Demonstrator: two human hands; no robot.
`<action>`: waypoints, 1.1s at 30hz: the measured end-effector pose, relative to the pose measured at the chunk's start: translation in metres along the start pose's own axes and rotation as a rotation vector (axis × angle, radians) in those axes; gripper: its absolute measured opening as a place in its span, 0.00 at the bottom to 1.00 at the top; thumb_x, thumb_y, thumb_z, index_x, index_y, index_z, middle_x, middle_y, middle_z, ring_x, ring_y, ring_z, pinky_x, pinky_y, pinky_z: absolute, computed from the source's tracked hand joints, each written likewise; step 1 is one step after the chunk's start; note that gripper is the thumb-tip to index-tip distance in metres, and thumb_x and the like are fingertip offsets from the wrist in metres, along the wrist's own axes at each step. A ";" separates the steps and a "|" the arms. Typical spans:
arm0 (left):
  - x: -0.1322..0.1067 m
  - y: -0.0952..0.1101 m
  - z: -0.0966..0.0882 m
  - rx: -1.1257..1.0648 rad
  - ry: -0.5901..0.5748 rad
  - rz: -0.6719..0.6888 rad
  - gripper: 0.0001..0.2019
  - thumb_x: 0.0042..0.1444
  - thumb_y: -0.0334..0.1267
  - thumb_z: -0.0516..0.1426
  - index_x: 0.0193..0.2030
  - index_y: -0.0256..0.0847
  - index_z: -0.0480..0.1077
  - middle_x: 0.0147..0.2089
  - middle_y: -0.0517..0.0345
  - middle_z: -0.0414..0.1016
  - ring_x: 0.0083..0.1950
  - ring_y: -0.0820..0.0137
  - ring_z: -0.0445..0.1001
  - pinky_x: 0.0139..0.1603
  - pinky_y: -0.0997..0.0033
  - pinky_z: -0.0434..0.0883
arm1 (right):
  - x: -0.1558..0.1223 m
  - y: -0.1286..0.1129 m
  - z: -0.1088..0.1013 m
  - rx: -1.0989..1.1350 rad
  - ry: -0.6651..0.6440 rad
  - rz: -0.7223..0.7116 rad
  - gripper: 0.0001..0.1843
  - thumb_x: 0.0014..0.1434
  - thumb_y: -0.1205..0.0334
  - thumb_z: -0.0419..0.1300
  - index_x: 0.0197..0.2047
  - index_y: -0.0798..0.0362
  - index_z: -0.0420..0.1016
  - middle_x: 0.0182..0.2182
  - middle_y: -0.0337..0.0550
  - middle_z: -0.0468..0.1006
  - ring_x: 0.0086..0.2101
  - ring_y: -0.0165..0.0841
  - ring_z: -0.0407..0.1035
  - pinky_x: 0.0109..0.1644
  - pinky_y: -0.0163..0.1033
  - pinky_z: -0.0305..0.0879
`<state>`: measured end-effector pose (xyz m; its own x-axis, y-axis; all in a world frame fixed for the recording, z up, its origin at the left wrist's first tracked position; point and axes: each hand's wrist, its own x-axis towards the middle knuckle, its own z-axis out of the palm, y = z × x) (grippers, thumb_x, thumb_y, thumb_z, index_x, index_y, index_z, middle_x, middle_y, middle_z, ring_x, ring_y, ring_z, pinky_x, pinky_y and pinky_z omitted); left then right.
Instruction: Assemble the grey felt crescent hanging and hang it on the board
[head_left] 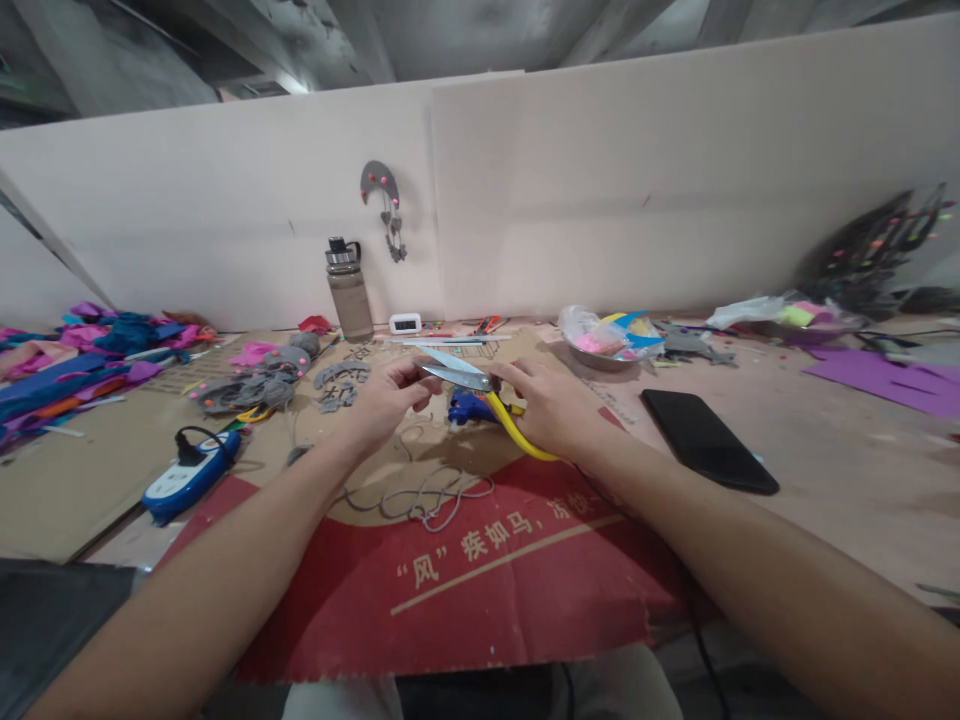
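Note:
My right hand point(553, 408) is closed around yellow-handled scissors point(480, 392), whose open blades point left. My left hand point(390, 396) pinches a small thin piece right at the blade tips; I cannot make out what it is. Both hands hover over a red and brown cardboard sheet point(465, 570). Grey trimmed strips point(420, 495) lie curled on the cardboard just below the hands. A blue glue gun point(469, 408) rests on the sheet behind the scissors.
A black phone point(709, 440) lies to the right. A blue and white power strip point(187, 478) sits to the left. Grey cut shapes point(255, 385), coloured foam scraps point(82, 360), a water bottle point(349, 290), a metal bowl point(600, 350) and purple sheets point(892, 378) ring the work area.

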<state>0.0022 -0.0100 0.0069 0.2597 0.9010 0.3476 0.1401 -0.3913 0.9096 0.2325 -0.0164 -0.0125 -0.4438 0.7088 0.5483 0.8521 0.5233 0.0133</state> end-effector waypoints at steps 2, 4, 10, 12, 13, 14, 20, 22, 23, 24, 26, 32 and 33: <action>0.000 0.000 0.000 0.009 -0.007 0.001 0.06 0.49 0.33 0.59 0.35 0.39 0.73 0.25 0.63 0.67 0.25 0.78 0.60 0.27 0.75 0.59 | 0.000 0.000 0.000 -0.002 0.004 0.006 0.26 0.57 0.65 0.54 0.59 0.45 0.63 0.43 0.47 0.73 0.34 0.36 0.66 0.36 0.37 0.56; 0.000 0.001 0.000 0.022 0.002 0.002 0.05 0.49 0.33 0.59 0.34 0.39 0.73 0.25 0.63 0.67 0.25 0.78 0.60 0.27 0.75 0.59 | 0.000 -0.001 0.001 0.000 0.008 0.007 0.25 0.58 0.64 0.54 0.59 0.45 0.63 0.42 0.48 0.73 0.34 0.36 0.66 0.35 0.36 0.55; 0.000 0.003 -0.002 0.113 0.011 0.036 0.04 0.47 0.31 0.58 0.31 0.38 0.73 0.25 0.62 0.69 0.25 0.77 0.62 0.26 0.75 0.60 | -0.001 -0.001 0.002 0.027 0.017 0.009 0.22 0.60 0.59 0.54 0.58 0.46 0.65 0.42 0.47 0.74 0.33 0.34 0.65 0.32 0.36 0.52; 0.001 0.003 -0.002 0.123 0.021 0.038 0.05 0.46 0.30 0.57 0.31 0.38 0.73 0.26 0.62 0.70 0.25 0.77 0.62 0.26 0.75 0.59 | -0.001 0.000 0.003 0.053 0.009 -0.005 0.22 0.60 0.59 0.54 0.59 0.46 0.65 0.43 0.47 0.74 0.32 0.33 0.65 0.32 0.36 0.51; 0.001 0.003 -0.002 0.126 0.023 0.036 0.05 0.46 0.30 0.56 0.30 0.39 0.73 0.26 0.62 0.70 0.25 0.77 0.62 0.26 0.75 0.59 | -0.001 0.000 0.003 0.067 0.004 -0.011 0.22 0.61 0.59 0.53 0.59 0.47 0.65 0.43 0.47 0.74 0.31 0.33 0.65 0.32 0.36 0.51; 0.001 0.003 -0.002 0.129 0.023 0.035 0.05 0.46 0.30 0.56 0.30 0.39 0.73 0.26 0.62 0.69 0.25 0.77 0.62 0.26 0.75 0.59 | -0.001 0.000 0.004 0.079 0.000 -0.017 0.22 0.60 0.60 0.54 0.58 0.47 0.65 0.43 0.47 0.74 0.31 0.32 0.65 0.32 0.36 0.51; 0.000 0.005 -0.002 0.143 0.011 0.050 0.04 0.46 0.32 0.57 0.29 0.38 0.72 0.26 0.62 0.69 0.25 0.77 0.62 0.26 0.75 0.59 | 0.000 0.002 0.006 0.080 0.010 -0.028 0.22 0.60 0.59 0.54 0.57 0.48 0.66 0.42 0.47 0.75 0.30 0.32 0.64 0.31 0.36 0.50; -0.001 0.006 -0.002 0.159 0.013 0.048 0.04 0.46 0.32 0.56 0.29 0.38 0.73 0.26 0.62 0.69 0.26 0.77 0.62 0.26 0.75 0.59 | 0.000 0.002 0.005 0.072 0.011 -0.026 0.22 0.60 0.59 0.54 0.57 0.48 0.66 0.42 0.47 0.75 0.29 0.32 0.64 0.30 0.36 0.50; -0.001 0.006 -0.002 0.164 0.016 0.046 0.04 0.46 0.32 0.56 0.29 0.38 0.73 0.26 0.61 0.69 0.26 0.77 0.62 0.26 0.75 0.59 | 0.000 0.002 0.004 0.066 0.010 -0.026 0.21 0.60 0.59 0.54 0.57 0.48 0.66 0.41 0.47 0.75 0.29 0.32 0.64 0.30 0.36 0.50; -0.001 0.006 -0.002 0.167 0.018 0.044 0.04 0.46 0.32 0.56 0.29 0.39 0.73 0.26 0.61 0.69 0.26 0.77 0.62 0.27 0.75 0.59 | 0.000 0.002 0.004 0.060 0.011 -0.026 0.21 0.60 0.59 0.54 0.57 0.48 0.67 0.41 0.47 0.75 0.29 0.32 0.64 0.30 0.36 0.50; -0.001 0.005 -0.002 0.159 0.019 0.041 0.04 0.46 0.32 0.56 0.29 0.39 0.73 0.26 0.62 0.69 0.26 0.77 0.62 0.27 0.75 0.59 | 0.000 0.002 0.003 0.054 0.015 -0.027 0.21 0.60 0.59 0.54 0.56 0.48 0.68 0.40 0.47 0.76 0.30 0.33 0.65 0.31 0.36 0.50; 0.001 0.002 -0.003 -0.040 0.027 0.007 0.01 0.46 0.32 0.59 0.27 0.38 0.72 0.24 0.64 0.66 0.24 0.79 0.60 0.27 0.75 0.58 | 0.001 -0.001 0.001 0.139 0.033 -0.030 0.18 0.60 0.60 0.54 0.53 0.50 0.71 0.37 0.46 0.77 0.30 0.33 0.66 0.31 0.36 0.52; 0.002 0.002 -0.003 -0.098 0.035 -0.005 0.02 0.46 0.33 0.59 0.28 0.38 0.72 0.24 0.64 0.66 0.24 0.79 0.59 0.26 0.75 0.57 | 0.001 -0.002 0.000 0.170 0.044 -0.019 0.17 0.60 0.59 0.54 0.52 0.50 0.72 0.36 0.46 0.77 0.30 0.33 0.66 0.31 0.36 0.52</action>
<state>0.0002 -0.0087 0.0095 0.2252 0.9095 0.3494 0.0468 -0.3683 0.9285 0.2306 -0.0163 -0.0122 -0.4437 0.6782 0.5858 0.7825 0.6119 -0.1158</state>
